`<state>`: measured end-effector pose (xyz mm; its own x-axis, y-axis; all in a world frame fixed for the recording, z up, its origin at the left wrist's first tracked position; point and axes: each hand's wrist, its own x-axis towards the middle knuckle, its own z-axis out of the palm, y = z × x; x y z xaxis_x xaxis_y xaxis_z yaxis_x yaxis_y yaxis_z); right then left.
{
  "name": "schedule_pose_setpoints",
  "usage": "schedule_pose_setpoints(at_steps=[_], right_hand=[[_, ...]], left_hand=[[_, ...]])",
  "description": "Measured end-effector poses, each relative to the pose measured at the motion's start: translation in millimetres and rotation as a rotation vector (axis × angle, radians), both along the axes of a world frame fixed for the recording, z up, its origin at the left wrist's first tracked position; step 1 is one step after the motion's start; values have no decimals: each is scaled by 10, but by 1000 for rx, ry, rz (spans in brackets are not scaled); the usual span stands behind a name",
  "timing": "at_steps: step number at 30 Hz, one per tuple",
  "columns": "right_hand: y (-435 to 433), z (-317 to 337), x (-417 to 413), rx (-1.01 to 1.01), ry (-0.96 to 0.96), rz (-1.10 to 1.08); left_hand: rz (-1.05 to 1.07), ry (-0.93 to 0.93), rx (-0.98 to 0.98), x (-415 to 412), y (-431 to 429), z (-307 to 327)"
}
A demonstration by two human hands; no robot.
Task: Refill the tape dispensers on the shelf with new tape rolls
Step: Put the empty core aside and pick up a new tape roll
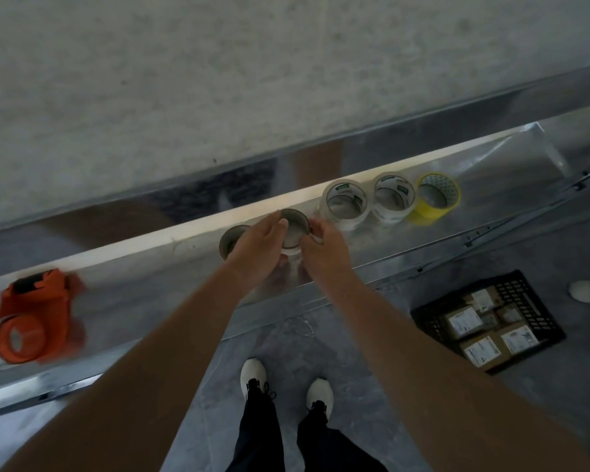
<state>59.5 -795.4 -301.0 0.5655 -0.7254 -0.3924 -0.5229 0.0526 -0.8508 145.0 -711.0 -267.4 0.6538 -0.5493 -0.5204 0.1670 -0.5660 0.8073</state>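
Starting at nine o'clock, the orange dispenser (34, 318) lies on the shelf (150, 284), well apart from the hands. At the centre, the left hand (258, 248) and the right hand (326, 248) both pinch one tape roll (295, 226) by its rim. The hold looks light, so I think the roll may slip and knock the nearest clear roll (346, 202) at two o'clock.

The left hand (258, 245) and right hand (324, 248) grip a clear tape roll with a grey core (294, 229) from either side. A brown cardboard-cored roll (230, 240) sits just beside the left hand, and an orange plastic tape dispenser (31, 318) lies well to its left. Two clear tape rolls (346, 202) and a yellow tape roll (438, 195) stand to the right of the right hand.
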Motion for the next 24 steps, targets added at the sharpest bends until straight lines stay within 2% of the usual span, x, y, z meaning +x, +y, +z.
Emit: schedule_pose_setpoints(at_steps=[5, 10, 19, 24], right_hand=[[-43, -54, -16, 2, -8, -16], [-113, -53, -82, 43, 13, -70], [-522, 27, -205, -194, 68, -264], [-703, 16, -262, -187, 125, -339]], left_hand=[[38, 35, -24, 17, -42, 1], [62, -29, -7, -21, -48, 43], [104, -147, -34, -31, -295, 184], [17, -213, 29, -61, -552, 218]])
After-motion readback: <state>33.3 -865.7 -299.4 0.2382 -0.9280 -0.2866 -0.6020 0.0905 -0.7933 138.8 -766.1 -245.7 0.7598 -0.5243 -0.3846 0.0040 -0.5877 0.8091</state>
